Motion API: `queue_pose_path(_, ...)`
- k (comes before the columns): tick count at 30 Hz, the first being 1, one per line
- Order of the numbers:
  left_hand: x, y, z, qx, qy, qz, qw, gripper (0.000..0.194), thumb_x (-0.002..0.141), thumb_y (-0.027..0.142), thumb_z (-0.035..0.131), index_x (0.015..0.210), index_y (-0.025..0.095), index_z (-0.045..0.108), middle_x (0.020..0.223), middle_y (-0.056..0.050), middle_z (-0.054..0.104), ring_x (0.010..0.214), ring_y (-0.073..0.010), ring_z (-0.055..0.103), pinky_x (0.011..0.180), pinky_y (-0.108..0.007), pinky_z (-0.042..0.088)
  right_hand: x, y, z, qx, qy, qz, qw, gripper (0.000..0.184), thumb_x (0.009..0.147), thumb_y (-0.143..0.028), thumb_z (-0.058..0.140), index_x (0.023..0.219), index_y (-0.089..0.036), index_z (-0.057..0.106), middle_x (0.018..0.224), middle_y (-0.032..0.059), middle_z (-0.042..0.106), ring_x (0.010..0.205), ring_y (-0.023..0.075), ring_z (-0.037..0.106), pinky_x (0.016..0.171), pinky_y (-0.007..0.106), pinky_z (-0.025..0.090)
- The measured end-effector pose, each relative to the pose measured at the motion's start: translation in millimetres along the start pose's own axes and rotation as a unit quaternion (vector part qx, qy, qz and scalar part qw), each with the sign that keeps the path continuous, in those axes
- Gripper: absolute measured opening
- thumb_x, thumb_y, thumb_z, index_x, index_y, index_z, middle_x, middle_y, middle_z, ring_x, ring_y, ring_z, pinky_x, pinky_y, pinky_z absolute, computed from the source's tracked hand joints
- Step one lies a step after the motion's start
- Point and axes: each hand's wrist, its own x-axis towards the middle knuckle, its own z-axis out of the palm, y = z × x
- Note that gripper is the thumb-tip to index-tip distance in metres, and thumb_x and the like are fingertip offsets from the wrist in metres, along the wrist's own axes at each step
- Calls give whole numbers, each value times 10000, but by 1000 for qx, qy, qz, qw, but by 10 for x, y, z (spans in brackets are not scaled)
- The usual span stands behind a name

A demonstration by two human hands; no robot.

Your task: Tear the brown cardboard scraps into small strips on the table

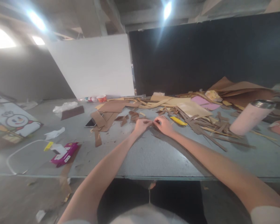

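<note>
My left hand and my right hand meet at the middle of the grey table, fingertips pinched together on a small brown cardboard scrap. Both arms stretch out from the near edge. Just right of my right hand lies a yellow utility knife. Brown cardboard strips are scattered to the right, and larger brown pieces lie to the left of my hands.
A pale pink tumbler with a metal lid lies tilted at the right. A phone rests by the cardboard at the left. A magenta box and crumpled paper sit at the left. A white board leans behind.
</note>
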Motion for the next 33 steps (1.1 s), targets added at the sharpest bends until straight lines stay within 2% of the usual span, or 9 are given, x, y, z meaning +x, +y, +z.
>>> queue_pose_path(6, 9, -19, 1, 7, 5, 0, 1000, 237, 847, 400, 884, 889, 167, 893, 797, -78, 827, 722, -193, 735, 749, -311, 571, -5, -39, -23, 38, -6, 33, 999, 97, 1000, -317, 696, 988, -224, 720, 970, 71, 773, 952, 253, 684, 900, 371, 538)
queue_pose_path(10, 2, -15, 8, 1, 10, -6, 1000, 228, 863, 386, 882, 884, 159, 888, 801, -82, 828, 714, -187, 737, 750, -310, 579, -6, -60, -39, 76, -8, 66, 995, 181, 968, -336, 719, 1108, -221, 725, 1075, 93, 802, 1009, 262, 731, 923, 391, 574)
queue_pose_path(15, -2, -18, 11, 3, 5, -11, 1000, 236, 867, 394, 887, 893, 160, 891, 832, -93, 837, 731, -197, 750, 744, -309, 595, 4, -72, -63, 88, -52, 90, 991, 169, 994, -366, 698, 1032, -215, 763, 998, 88, 826, 957, 260, 760, 875, 371, 583)
queue_pose_path(19, -3, -18, 4, 24, -2, -1, 1000, 261, 873, 425, 882, 904, 166, 895, 833, -94, 837, 746, -207, 754, 738, -307, 595, 11, -77, -88, 78, -61, 106, 989, 186, 994, -389, 728, 986, -214, 790, 936, 73, 830, 890, 249, 755, 823, 338, 573)
queue_pose_path(28, -26, 3, 1, 51, -5, 18, 999, 219, 893, 382, 835, 885, 168, 881, 836, -89, 832, 786, -213, 754, 753, -303, 574, 15, -20, -39, 54, -63, 119, 989, 147, 983, -349, 754, 960, -221, 823, 932, 76, 846, 874, 258, 771, 801, 340, 574)
queue_pose_path(33, -51, 18, -16, 66, 0, 14, 998, 233, 896, 400, 824, 884, 174, 878, 835, -85, 832, 803, -220, 754, 764, -306, 570, -9, -12, 6, 50, -76, 95, 991, 203, 977, -385, 779, 1093, -218, 785, 1022, 76, 841, 946, 250, 771, 882, 361, 569)
